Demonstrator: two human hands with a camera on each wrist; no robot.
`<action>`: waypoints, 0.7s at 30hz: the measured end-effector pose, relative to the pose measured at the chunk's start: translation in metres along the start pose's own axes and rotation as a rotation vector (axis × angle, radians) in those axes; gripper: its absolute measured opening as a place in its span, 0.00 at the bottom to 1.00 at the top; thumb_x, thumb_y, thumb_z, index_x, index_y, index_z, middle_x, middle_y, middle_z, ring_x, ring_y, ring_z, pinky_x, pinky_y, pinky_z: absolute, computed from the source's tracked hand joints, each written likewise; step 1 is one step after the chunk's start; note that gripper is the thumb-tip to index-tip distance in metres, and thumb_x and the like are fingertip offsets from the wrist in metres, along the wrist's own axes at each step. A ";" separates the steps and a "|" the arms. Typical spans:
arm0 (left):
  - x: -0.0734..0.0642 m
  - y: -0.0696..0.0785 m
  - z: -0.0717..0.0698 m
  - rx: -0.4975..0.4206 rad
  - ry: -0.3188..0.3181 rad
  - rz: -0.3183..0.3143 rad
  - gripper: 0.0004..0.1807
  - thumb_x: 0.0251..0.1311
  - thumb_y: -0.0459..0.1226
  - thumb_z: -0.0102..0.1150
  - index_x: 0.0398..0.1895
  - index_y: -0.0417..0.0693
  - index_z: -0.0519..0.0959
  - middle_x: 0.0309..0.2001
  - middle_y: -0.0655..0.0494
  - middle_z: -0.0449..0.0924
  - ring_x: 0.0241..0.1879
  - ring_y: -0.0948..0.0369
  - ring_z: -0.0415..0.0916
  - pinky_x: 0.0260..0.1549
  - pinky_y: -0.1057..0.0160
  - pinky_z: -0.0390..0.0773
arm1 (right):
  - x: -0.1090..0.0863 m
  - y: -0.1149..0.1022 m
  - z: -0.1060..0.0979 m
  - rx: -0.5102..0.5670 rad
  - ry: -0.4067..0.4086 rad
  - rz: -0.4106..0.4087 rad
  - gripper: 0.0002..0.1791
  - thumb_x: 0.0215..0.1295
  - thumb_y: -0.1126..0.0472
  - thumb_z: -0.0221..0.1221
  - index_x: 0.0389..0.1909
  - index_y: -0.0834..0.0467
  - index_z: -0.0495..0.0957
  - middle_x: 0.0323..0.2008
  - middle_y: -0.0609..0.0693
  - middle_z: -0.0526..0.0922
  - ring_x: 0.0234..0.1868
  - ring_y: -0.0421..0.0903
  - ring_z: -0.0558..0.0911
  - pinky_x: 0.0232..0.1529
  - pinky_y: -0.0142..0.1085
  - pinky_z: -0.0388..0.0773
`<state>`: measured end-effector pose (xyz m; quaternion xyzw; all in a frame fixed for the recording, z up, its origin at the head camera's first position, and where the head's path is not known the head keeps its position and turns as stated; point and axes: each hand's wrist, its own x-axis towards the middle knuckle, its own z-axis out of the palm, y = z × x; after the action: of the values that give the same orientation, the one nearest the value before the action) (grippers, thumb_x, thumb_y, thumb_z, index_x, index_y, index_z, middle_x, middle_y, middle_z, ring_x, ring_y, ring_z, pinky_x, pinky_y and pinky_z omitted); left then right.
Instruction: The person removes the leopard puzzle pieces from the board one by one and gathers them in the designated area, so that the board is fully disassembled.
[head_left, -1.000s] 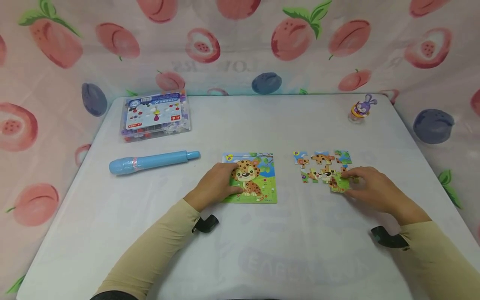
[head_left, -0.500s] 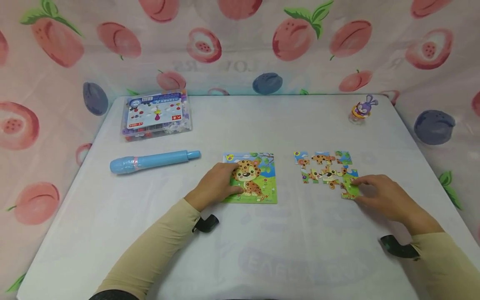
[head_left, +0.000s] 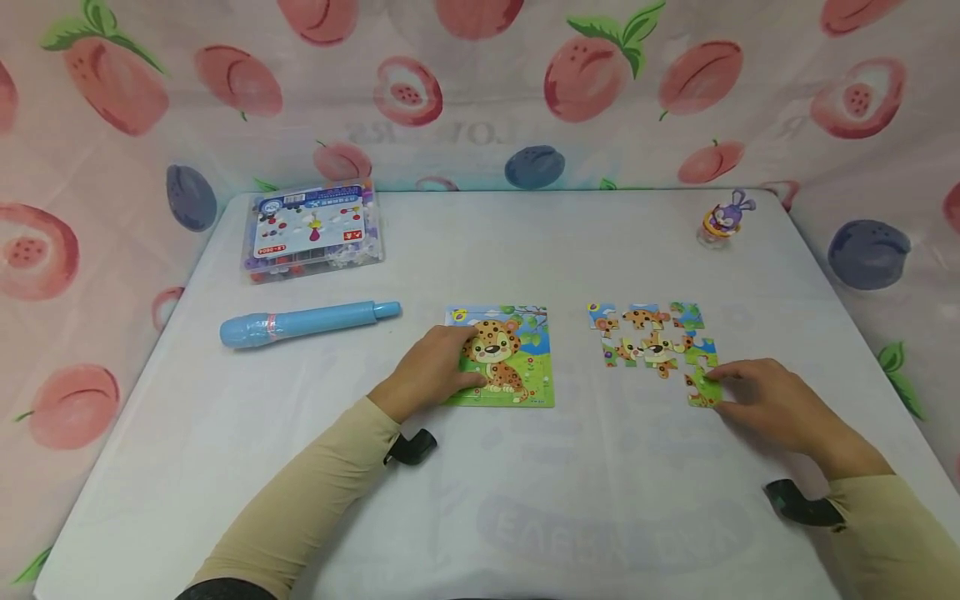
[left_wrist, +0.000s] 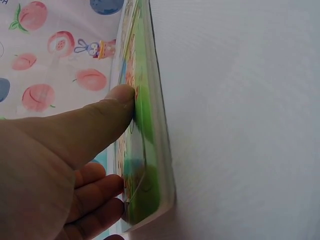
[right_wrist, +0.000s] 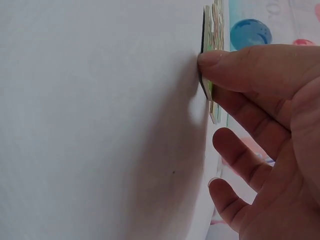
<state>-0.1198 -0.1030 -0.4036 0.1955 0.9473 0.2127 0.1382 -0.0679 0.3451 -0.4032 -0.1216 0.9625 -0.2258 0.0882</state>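
Note:
A square leopard-cub puzzle board (head_left: 525,367) lies on the table in front of me. My left hand (head_left: 431,367) rests over its left edge, thumb and fingertips touching its face; the left wrist view shows the thumb (left_wrist: 107,112) laid on the board's surface. To the right, loose jigsaw pieces are set out in rows, among them a leopard-face piece (head_left: 658,348) and a blue-and-green piece (head_left: 701,346). My right hand (head_left: 780,408) pinches a green puzzle piece (head_left: 701,390) between thumb and finger, at the lower right of these rows. The right wrist view shows its other fingers spread apart.
A blue bubble-wand-like stick (head_left: 315,323) lies at the left. Behind it is a clear plastic box (head_left: 311,229) with a printed label and small colourful parts. A purple rabbit figure (head_left: 724,221) stands at the back right. A fruit-print cloth (head_left: 480,92) hangs behind the table.
My right hand has moved the pinched green piece right and toward me, from over the face piece to below the blue-and-green piece. The left hand has stayed on the board.

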 end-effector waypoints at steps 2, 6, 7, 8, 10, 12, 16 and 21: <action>0.000 0.000 0.000 -0.001 0.002 0.003 0.43 0.57 0.49 0.73 0.70 0.35 0.68 0.64 0.41 0.73 0.65 0.46 0.67 0.65 0.51 0.67 | 0.000 0.000 0.000 -0.003 -0.006 0.002 0.21 0.57 0.65 0.70 0.52 0.66 0.81 0.54 0.70 0.77 0.59 0.71 0.68 0.55 0.67 0.63; 0.001 0.000 -0.001 -0.016 0.001 0.000 0.42 0.57 0.48 0.73 0.69 0.36 0.69 0.64 0.41 0.74 0.65 0.46 0.67 0.65 0.51 0.67 | 0.000 0.001 -0.001 -0.013 -0.002 -0.005 0.22 0.56 0.65 0.71 0.52 0.66 0.81 0.54 0.70 0.77 0.59 0.71 0.68 0.55 0.66 0.64; 0.001 0.000 -0.001 -0.019 -0.001 -0.002 0.42 0.57 0.48 0.73 0.69 0.36 0.69 0.64 0.41 0.74 0.65 0.46 0.67 0.65 0.51 0.67 | 0.000 0.001 -0.001 -0.013 -0.004 -0.007 0.22 0.56 0.65 0.71 0.52 0.66 0.81 0.54 0.71 0.77 0.59 0.71 0.68 0.55 0.66 0.64; 0.001 0.000 -0.001 -0.021 -0.002 -0.004 0.42 0.57 0.48 0.73 0.69 0.36 0.69 0.64 0.41 0.74 0.65 0.46 0.67 0.65 0.51 0.67 | 0.001 0.001 -0.001 -0.012 -0.005 -0.008 0.22 0.56 0.65 0.71 0.52 0.66 0.81 0.54 0.71 0.77 0.58 0.71 0.68 0.55 0.66 0.64; 0.001 0.000 -0.001 -0.023 -0.006 -0.006 0.42 0.57 0.48 0.73 0.69 0.36 0.69 0.64 0.42 0.74 0.66 0.46 0.67 0.65 0.51 0.67 | 0.001 0.001 -0.001 -0.010 -0.007 -0.006 0.22 0.56 0.65 0.71 0.52 0.66 0.81 0.54 0.71 0.77 0.59 0.71 0.68 0.55 0.66 0.64; 0.001 0.000 0.000 -0.022 -0.008 -0.007 0.42 0.57 0.48 0.73 0.70 0.36 0.69 0.64 0.42 0.73 0.66 0.47 0.67 0.65 0.51 0.67 | 0.001 0.001 -0.001 -0.011 -0.011 -0.003 0.23 0.56 0.65 0.71 0.52 0.66 0.81 0.54 0.70 0.77 0.59 0.71 0.68 0.55 0.66 0.64; 0.001 -0.001 0.000 -0.021 -0.007 -0.008 0.42 0.57 0.48 0.73 0.70 0.36 0.69 0.64 0.42 0.73 0.66 0.47 0.67 0.65 0.51 0.67 | 0.002 0.001 -0.001 -0.009 -0.016 0.003 0.23 0.56 0.65 0.71 0.53 0.66 0.81 0.55 0.70 0.77 0.59 0.71 0.68 0.55 0.67 0.64; 0.001 -0.001 0.000 -0.020 -0.005 -0.008 0.42 0.57 0.48 0.73 0.69 0.36 0.69 0.64 0.42 0.73 0.66 0.47 0.67 0.65 0.51 0.67 | 0.002 0.001 -0.001 -0.003 -0.015 0.001 0.23 0.56 0.64 0.71 0.54 0.65 0.81 0.55 0.70 0.77 0.60 0.71 0.68 0.55 0.66 0.64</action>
<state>-0.1206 -0.1032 -0.4040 0.1910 0.9456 0.2210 0.1431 -0.0699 0.3459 -0.4031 -0.1229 0.9622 -0.2233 0.0956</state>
